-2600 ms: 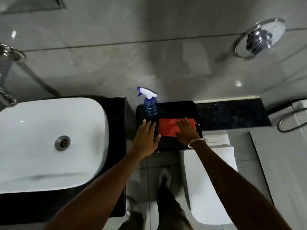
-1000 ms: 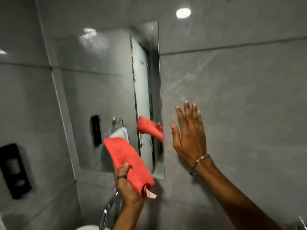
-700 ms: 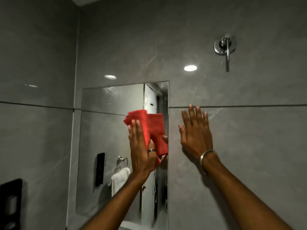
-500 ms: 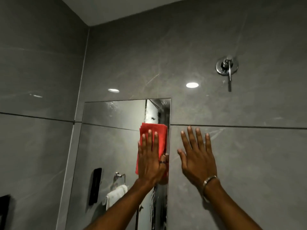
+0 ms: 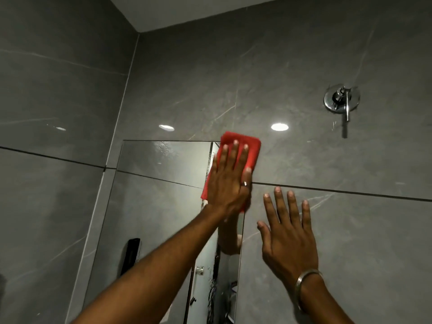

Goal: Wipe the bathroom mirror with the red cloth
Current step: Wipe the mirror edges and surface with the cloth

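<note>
The bathroom mirror (image 5: 159,206) is a frameless rectangle set in the grey tiled wall. My left hand (image 5: 230,178) lies flat with fingers spread on the red cloth (image 5: 251,147), pressing it against the mirror's top right corner; the cloth's upper edge overlaps onto the tile. My right hand (image 5: 288,237) is spread open against the wall tile just right of the mirror, with a metal bangle on the wrist. Water droplets show near the mirror's top edge.
A chrome wall valve (image 5: 341,99) with a lever sticks out of the tile at the upper right. The mirror reflects a black wall fixture (image 5: 131,256) and a glass door. A side wall (image 5: 51,136) meets the mirror wall on the left.
My left hand has slid the red cloth up to the mirror's top right corner. My right hand stays flat on the tile. The view has tilted upward.
</note>
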A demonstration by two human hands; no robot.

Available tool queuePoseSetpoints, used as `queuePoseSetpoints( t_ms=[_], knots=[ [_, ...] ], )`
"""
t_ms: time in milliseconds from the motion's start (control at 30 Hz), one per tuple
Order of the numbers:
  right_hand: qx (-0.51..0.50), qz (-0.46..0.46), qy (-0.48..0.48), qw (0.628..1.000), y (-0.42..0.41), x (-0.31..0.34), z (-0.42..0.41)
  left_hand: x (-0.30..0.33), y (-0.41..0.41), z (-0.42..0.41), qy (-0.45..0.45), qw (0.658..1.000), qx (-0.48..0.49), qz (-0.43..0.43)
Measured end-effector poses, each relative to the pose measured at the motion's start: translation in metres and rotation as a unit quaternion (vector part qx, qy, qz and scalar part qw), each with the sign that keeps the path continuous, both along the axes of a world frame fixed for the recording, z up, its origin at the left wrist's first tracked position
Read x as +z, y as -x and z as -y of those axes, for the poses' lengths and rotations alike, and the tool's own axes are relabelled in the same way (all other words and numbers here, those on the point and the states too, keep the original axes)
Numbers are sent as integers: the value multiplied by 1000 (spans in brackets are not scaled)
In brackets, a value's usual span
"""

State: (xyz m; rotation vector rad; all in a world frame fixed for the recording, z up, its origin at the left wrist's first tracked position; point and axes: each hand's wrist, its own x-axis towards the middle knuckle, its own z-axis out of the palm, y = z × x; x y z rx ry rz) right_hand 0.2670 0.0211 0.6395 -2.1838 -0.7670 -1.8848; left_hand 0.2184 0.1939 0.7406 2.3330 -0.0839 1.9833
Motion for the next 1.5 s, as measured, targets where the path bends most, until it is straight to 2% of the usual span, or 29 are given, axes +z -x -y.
queuePoseSetpoints(
  t_ms=[67,133,267,367,500,700,833,967,1167,1233,1367,1500],
  knots=[
    [-2,-2,0,1000,1,-1,0,23,-2,-4,41,999,14,10],
    [0,-2,-2,1000,3,-1,0,21,-3,1,66,998,12,11],
    [7,1,2,1000,4,-1,2,-73,5,32,60,998,-35,-10],
    [0,-6,6,1000,4,-1,1,-134,4,32,47,998,-33,-21],
    [-10,-10,8,1000,6,1,2,-87,1,18,10,999,-20,-33],
    [-18,-15,4,1000,6,1,1,12,-9,7,12,1000,-4,9],
    [-20,-21,-2,1000,7,0,0,10,-10,4,36,999,1,36],
    [-13,-35,-15,999,12,-13,-8,-76,-5,11,83,996,-22,33],
    [-8,-65,-16,998,20,-47,-18,-287,17,20,89,994,-6,-69],
    [-8,-66,-13,998,21,-53,-17,-323,19,19,74,994,8,-86],
    [-8,-62,-11,998,22,-56,-17,-301,16,10,43,996,20,-78],
    [-6,-56,-17,998,20,-55,-17,-209,11,7,35,998,11,-43]
  ],
)
